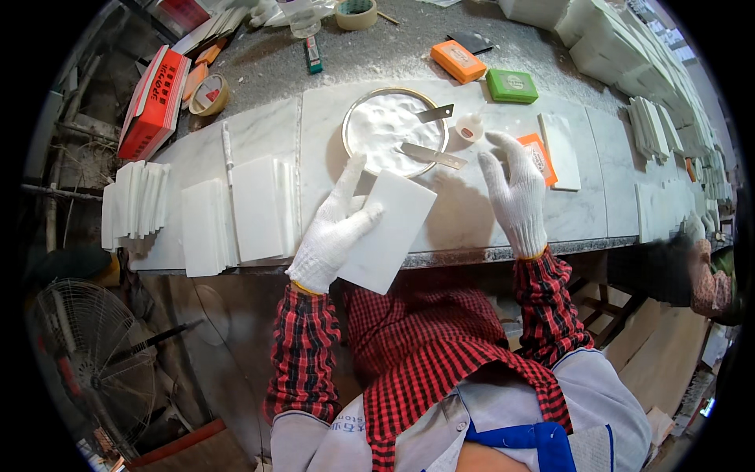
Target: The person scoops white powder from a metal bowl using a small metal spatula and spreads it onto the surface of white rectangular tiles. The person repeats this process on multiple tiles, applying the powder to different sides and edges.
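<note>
My left hand (329, 236), in a white knit glove, grips a white rectangular stone tile (393, 224) by its left side. The tile hangs tilted over the table's front edge. My gloved right hand (517, 191) is raised over the table with thumb and fingers apart, holding nothing. Just right of it an orange printed box or pad (539, 160) leans on a white slab (564, 153). Beyond the tile stands a round pan of white powder or paste (377, 130), two flat metal blades (434, 156) resting on its rim. A small round white container (469, 127) sits beside it.
Stacked white tiles (263, 208) stand at left, more (649, 130) at right. Farther back lie an orange box (458, 61), a green box (511, 86) and tape (356, 13). A red box (153, 102) stands at left, a fan (98, 354) below. Another person's gloved hand (695, 228) shows at far right.
</note>
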`<state>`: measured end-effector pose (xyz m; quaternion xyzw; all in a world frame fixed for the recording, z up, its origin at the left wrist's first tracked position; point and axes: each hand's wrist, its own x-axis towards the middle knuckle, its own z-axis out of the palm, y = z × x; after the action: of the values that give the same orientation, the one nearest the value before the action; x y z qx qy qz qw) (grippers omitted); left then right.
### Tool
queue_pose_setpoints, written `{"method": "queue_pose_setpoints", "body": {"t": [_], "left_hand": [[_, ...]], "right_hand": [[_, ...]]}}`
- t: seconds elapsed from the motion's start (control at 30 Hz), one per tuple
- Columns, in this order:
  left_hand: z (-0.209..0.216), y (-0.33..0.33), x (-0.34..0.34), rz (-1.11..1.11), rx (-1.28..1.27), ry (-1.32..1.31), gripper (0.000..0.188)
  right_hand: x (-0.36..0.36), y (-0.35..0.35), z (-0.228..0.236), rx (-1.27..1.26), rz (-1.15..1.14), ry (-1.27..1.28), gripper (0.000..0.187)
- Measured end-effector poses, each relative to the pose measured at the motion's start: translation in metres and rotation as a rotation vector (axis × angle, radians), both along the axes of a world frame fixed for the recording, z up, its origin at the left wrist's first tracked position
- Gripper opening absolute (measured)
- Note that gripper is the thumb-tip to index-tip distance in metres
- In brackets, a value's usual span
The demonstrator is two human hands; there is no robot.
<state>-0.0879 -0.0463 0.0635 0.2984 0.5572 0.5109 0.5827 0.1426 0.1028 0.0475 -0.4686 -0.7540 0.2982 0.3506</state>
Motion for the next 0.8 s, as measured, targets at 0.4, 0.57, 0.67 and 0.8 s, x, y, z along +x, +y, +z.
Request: {"method": "queue_pose_setpoints", "body": {"t": [0.4, 0.57, 0.67, 0.8], "left_hand": [[-0.005, 0.014, -0.01, -0.03, -0.018, -0.052, 0.079], [-0.003, 0.02, -0.012, -0.049, -0.012, 0.061, 0.075], [-0.007, 0.022, -0.014, -0.055, -0.011, 0.108, 0.075], [-0.007, 0.026, -0.017, -0.084, -0.024, 0.163, 0.076]], "right_hand": [[-0.034, -0.003, -0.01, -0.592, 0.112, 0.343, 0.027], [-0.028, 0.001, 0.015, -0.581, 0.081, 0.359, 0.023], [-0.027, 0.002, 0.033, -0.573, 0.086, 0.364, 0.021], [-0.029, 0.001, 0.054, -0.529, 0.173, 0.291, 0.021]]}}
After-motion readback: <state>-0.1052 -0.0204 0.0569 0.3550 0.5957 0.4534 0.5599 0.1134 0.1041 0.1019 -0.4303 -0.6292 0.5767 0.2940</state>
